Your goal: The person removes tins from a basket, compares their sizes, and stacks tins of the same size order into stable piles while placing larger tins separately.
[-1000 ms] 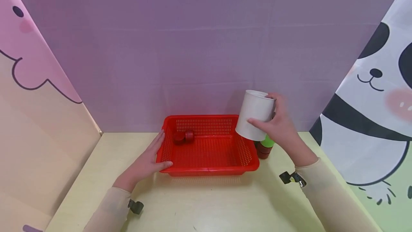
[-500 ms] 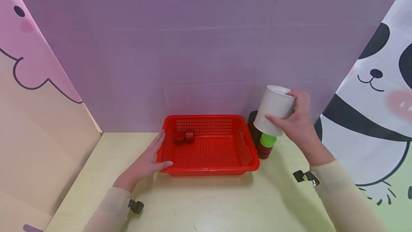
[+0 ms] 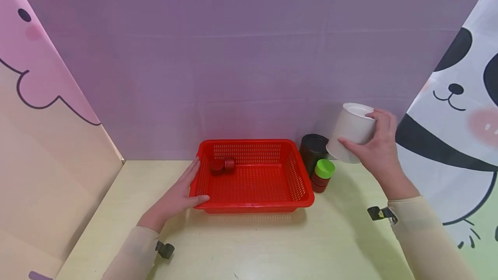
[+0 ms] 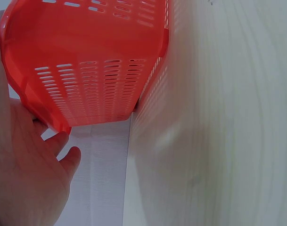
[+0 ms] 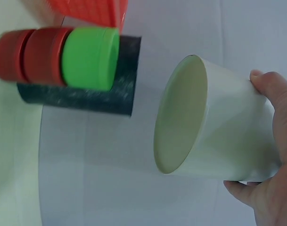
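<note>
In the head view, my right hand [image 3: 379,141] grips a white cylindrical cup [image 3: 352,131] by its upper part. The cup hangs tilted in the air, and its wide mouth points downward in the right wrist view. Below and left of it stands a stack of round pieces, two red [image 5: 46,56] with a green one [image 3: 324,169] on top. Behind that stack is a black cylinder [image 3: 311,150]. My left hand [image 3: 177,195] holds the left rim of a red perforated basket [image 3: 253,205], thumb on the front corner. Two red round pieces [image 3: 222,166] lie inside the basket.
A pale wooden table [image 3: 249,245] bears everything. Behind it rises a purple-grey cloth wall [image 3: 249,55]. Printed side panels stand left and right, with a panda [image 3: 447,154] on the right one.
My right hand has carried the white cup to the right, away from above the basket's right end, uncovering the black cylinder and green piece. My left hand and the basket stay put.
</note>
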Demonstrator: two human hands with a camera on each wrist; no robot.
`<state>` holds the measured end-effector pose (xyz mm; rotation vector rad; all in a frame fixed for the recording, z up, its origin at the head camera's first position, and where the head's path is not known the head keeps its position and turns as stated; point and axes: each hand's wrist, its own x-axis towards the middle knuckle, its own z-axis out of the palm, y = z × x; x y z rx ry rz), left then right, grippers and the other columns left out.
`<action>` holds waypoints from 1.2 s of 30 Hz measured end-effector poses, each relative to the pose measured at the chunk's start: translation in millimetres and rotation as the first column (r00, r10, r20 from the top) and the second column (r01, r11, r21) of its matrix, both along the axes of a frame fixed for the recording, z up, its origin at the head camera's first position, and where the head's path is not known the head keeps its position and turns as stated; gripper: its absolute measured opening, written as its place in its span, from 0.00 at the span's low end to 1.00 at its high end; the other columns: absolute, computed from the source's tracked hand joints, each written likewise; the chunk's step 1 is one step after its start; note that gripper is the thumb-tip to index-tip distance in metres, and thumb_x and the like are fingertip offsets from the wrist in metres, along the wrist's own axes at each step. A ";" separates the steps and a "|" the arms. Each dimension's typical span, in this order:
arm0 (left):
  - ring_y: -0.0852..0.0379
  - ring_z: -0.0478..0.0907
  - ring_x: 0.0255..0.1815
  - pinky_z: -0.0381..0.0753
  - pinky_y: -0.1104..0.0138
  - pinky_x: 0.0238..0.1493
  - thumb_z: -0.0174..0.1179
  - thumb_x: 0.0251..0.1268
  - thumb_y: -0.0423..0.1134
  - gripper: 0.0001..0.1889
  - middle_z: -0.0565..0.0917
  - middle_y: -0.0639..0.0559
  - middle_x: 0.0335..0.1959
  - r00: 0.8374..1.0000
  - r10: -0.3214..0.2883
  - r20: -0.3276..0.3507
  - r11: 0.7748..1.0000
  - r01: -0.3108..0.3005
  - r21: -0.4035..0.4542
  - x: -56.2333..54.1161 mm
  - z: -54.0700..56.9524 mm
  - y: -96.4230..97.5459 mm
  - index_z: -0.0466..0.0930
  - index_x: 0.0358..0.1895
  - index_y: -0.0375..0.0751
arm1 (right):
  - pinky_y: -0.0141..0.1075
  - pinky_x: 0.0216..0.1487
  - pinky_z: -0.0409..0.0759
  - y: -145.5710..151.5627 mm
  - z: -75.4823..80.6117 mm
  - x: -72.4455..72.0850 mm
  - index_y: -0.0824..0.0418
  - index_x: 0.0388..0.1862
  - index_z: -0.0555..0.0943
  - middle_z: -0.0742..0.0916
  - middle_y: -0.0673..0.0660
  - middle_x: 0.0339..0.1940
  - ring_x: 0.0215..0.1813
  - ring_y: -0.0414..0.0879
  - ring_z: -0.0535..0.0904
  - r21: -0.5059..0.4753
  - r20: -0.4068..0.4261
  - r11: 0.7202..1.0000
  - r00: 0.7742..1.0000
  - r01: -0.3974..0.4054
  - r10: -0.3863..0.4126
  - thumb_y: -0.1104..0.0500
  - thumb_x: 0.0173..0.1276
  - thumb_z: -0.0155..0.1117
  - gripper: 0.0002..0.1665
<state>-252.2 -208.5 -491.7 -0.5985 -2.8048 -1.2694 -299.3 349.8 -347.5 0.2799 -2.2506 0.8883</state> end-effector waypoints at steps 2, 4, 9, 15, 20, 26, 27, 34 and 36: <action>0.42 0.41 0.93 0.68 0.35 0.80 0.75 0.64 0.65 0.66 0.40 0.55 0.94 1.000 0.000 0.000 1.000 0.000 0.000 0.1 0.2 -0.1 0.39 0.94 0.51 | 0.73 0.68 0.78 5.2 -2.8 -1.2 0.62 0.78 0.64 0.63 0.62 0.82 0.81 0.58 0.61 0.004 0.003 1.000 1.000 0.004 -0.004 0.62 0.57 0.91 0.57; 0.42 0.41 0.93 0.68 0.35 0.80 0.75 0.64 0.65 0.66 0.40 0.55 0.94 1.000 0.001 0.000 1.000 -0.001 0.001 0.0 0.3 -0.3 0.39 0.94 0.51 | 0.75 0.68 0.77 10.0 -6.1 -2.8 0.61 0.78 0.64 0.62 0.61 0.83 0.82 0.59 0.61 0.007 0.008 1.000 1.000 0.010 -0.010 0.61 0.57 0.91 0.57; 0.42 0.41 0.93 0.69 0.35 0.79 0.75 0.64 0.65 0.66 0.40 0.55 0.94 1.000 0.001 0.000 1.000 -0.001 0.006 -0.4 -0.5 -1.0 0.39 0.94 0.51 | 0.75 0.70 0.76 21.2 -16.1 -7.1 0.61 0.79 0.63 0.60 0.60 0.84 0.82 0.60 0.60 0.012 0.031 0.999 0.998 0.045 -0.046 0.60 0.57 0.92 0.58; 0.41 0.41 0.93 0.69 0.35 0.79 0.74 0.65 0.66 0.65 0.40 0.54 0.94 1.000 -0.007 -0.008 1.000 0.007 0.001 -0.4 -2.5 -2.1 0.38 0.94 0.51 | 0.75 0.70 0.75 31.7 -28.1 -12.5 0.62 0.79 0.62 0.59 0.61 0.83 0.82 0.63 0.60 0.021 0.059 0.997 0.995 0.073 -0.074 0.60 0.58 0.91 0.59; 0.42 0.41 0.93 0.67 0.35 0.81 0.73 0.66 0.66 0.65 0.40 0.55 0.94 1.000 -0.016 -0.022 1.000 0.016 -0.001 -2.1 -4.0 -2.4 0.39 0.94 0.50 | 0.73 0.71 0.75 39.4 -44.2 -20.6 0.63 0.79 0.62 0.60 0.63 0.83 0.83 0.62 0.59 0.015 0.055 0.997 0.995 0.080 -0.081 0.60 0.58 0.91 0.58; 0.42 0.40 0.93 0.65 0.36 0.82 0.74 0.66 0.67 0.65 0.39 0.55 0.94 1.000 -0.018 -0.020 1.000 0.018 -0.001 -3.1 -4.1 -2.2 0.39 0.94 0.50 | 0.73 0.73 0.73 45.7 -65.3 -31.5 0.63 0.77 0.60 0.60 0.63 0.82 0.83 0.61 0.58 0.006 0.029 0.998 0.997 0.068 -0.068 0.61 0.57 0.91 0.59; 0.42 0.40 0.93 0.65 0.36 0.82 0.74 0.66 0.67 0.65 0.39 0.54 0.94 1.000 -0.018 -0.019 1.000 0.018 -0.002 -3.0 -3.8 -2.1 0.38 0.94 0.50 | 0.73 0.73 0.72 46.0 -68.0 -33.0 0.64 0.77 0.60 0.60 0.64 0.82 0.83 0.61 0.58 0.005 0.019 0.998 0.998 0.062 -0.062 0.62 0.57 0.91 0.59; 0.42 0.41 0.93 0.68 0.36 0.80 0.74 0.65 0.66 0.66 0.40 0.55 0.94 1.000 -0.012 -0.005 1.000 0.012 0.003 -2.4 -2.7 -2.0 0.38 0.94 0.50 | 0.69 0.76 0.70 47.8 -88.8 -41.2 0.69 0.72 0.63 0.63 0.71 0.79 0.82 0.64 0.59 0.029 -0.040 0.999 0.999 0.029 -0.028 0.64 0.52 0.93 0.57; 0.41 0.41 0.93 0.69 0.36 0.80 0.74 0.65 0.66 0.66 0.40 0.54 0.94 1.000 -0.014 -0.007 1.000 0.014 0.003 -2.5 -2.9 -2.0 0.38 0.94 0.49 | 0.67 0.77 0.69 49.3 -95.5 -43.3 0.70 0.71 0.62 0.64 0.72 0.78 0.81 0.66 0.59 0.041 -0.053 0.999 0.998 0.028 -0.026 0.64 0.51 0.93 0.57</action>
